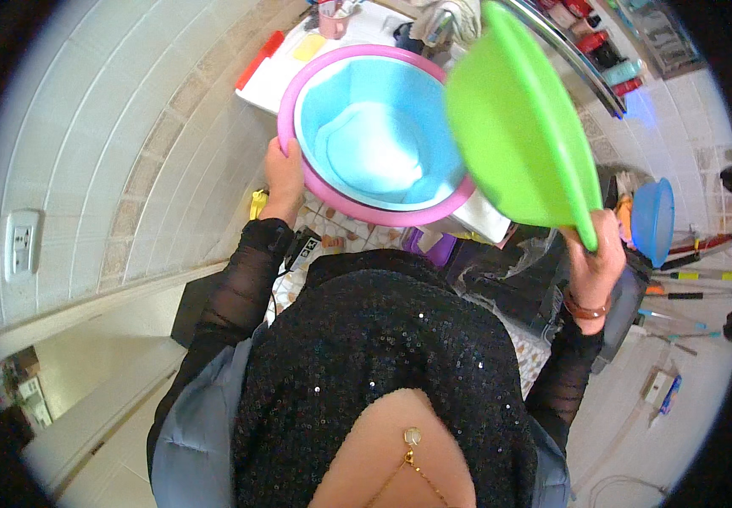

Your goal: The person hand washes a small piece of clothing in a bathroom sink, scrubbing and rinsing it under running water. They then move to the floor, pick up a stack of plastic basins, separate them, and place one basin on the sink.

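Observation:
My left hand (284,173) grips the left rim of a pink basin (366,210), its thumb over the edge. Nested inside that one is a light blue basin (319,127), with bright light on its bottom. At the right, my right hand (595,254) is closed on the lower rim of a green basin (510,127). The green basin is tilted up on its side, apart from my left hand, and its upper part overlaps the right edge of the nested pair. The fingers of my right hand are partly hidden by the rim.
Behind the basins is a white counter (266,83) holding a pink cup (333,20) and a red object (260,61). A shelf (586,72) with bottles runs at upper right. A blue basin (652,222) and several long handles hang by the right wall. A tiled wall (86,127) borders the left.

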Action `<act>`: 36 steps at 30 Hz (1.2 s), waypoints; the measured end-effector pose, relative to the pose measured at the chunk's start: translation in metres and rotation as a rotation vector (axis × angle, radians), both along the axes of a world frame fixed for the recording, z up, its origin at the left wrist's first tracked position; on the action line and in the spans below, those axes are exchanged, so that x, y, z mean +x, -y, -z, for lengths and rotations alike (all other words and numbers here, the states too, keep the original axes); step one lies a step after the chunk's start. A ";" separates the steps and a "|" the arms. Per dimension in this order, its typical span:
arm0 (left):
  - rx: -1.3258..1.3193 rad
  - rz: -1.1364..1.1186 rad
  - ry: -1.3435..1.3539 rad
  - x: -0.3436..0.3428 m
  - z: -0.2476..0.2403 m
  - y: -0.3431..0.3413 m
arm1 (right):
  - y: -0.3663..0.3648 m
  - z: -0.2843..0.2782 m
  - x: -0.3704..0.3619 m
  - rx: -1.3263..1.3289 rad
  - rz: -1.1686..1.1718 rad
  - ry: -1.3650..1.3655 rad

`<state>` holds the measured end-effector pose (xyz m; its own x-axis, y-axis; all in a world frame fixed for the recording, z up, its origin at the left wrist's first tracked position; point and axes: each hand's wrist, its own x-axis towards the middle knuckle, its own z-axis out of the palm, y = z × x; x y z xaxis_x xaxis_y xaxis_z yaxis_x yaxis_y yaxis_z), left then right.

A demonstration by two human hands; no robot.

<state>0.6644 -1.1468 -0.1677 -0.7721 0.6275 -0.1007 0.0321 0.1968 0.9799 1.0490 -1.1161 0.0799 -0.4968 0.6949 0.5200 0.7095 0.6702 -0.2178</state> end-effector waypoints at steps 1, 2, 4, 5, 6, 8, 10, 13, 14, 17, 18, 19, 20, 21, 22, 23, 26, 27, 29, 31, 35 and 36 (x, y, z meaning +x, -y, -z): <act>-0.018 -0.002 -0.032 0.000 -0.003 0.000 | 0.006 -0.002 0.013 0.042 0.068 0.015; -0.041 -0.003 -0.059 0.001 -0.005 0.001 | 0.011 -0.003 0.025 0.074 0.140 0.024; -0.017 -0.010 -0.004 0.002 -0.006 -0.001 | 0.025 -0.003 0.051 0.107 0.297 0.082; 0.014 -0.015 0.031 0.002 -0.004 -0.003 | 0.032 -0.001 0.063 0.130 0.354 0.106; 0.058 -0.023 0.060 0.002 -0.003 -0.004 | 0.041 -0.001 0.075 0.125 0.446 0.118; 0.045 -0.022 0.054 -0.002 0.002 -0.007 | 0.056 0.001 0.098 0.166 0.541 0.143; 0.014 -0.013 -0.006 -0.006 0.007 -0.007 | 0.071 0.004 0.119 0.183 0.637 0.111; 0.054 0.024 0.105 -0.009 0.010 -0.005 | 0.093 0.010 0.145 0.162 0.782 0.069; -0.017 0.043 0.080 -0.011 0.008 -0.007 | 0.098 0.012 0.154 0.200 0.815 0.129; 0.062 0.072 0.176 -0.008 0.001 -0.007 | 0.107 0.020 0.176 0.173 0.878 0.179; 0.071 0.086 0.198 -0.007 -0.003 -0.007 | 0.108 0.024 0.183 0.174 0.921 0.241; 0.103 0.110 0.218 -0.008 -0.006 -0.011 | 0.110 0.027 0.188 0.191 0.928 0.226; 0.077 0.098 0.224 -0.007 -0.007 -0.012 | 0.109 0.031 0.195 0.182 0.960 0.232; 0.078 0.086 0.219 -0.008 -0.009 -0.013 | 0.108 0.036 0.201 0.164 0.956 0.231; 0.082 0.072 0.216 -0.009 -0.009 -0.016 | 0.106 0.043 0.207 0.165 0.974 0.249; 0.086 0.080 0.231 -0.010 -0.008 -0.017 | 0.103 0.052 0.213 0.162 0.980 0.259; 0.076 0.073 0.234 -0.014 -0.002 -0.019 | 0.093 0.081 0.234 0.159 0.980 0.293; 0.057 0.052 0.208 -0.015 0.002 -0.018 | 0.089 0.092 0.239 0.154 0.943 0.300; 0.033 0.035 0.184 -0.020 0.006 -0.015 | 0.081 0.109 0.247 0.158 0.954 0.301; 0.064 0.047 0.162 -0.023 0.009 -0.015 | 0.071 0.118 0.246 0.187 0.905 0.268; 0.076 -0.012 0.293 -0.022 0.013 -0.020 | 0.047 0.108 0.211 0.203 1.005 0.439; 0.078 -0.017 0.298 -0.023 0.011 -0.020 | 0.041 0.100 0.197 0.264 0.912 0.384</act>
<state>0.6417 -1.1267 -0.1786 -0.7261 0.6296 -0.2764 -0.2616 0.1188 0.9578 1.2458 -1.1570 -0.0203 -0.0015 0.7782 0.6281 0.9638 -0.1663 0.2083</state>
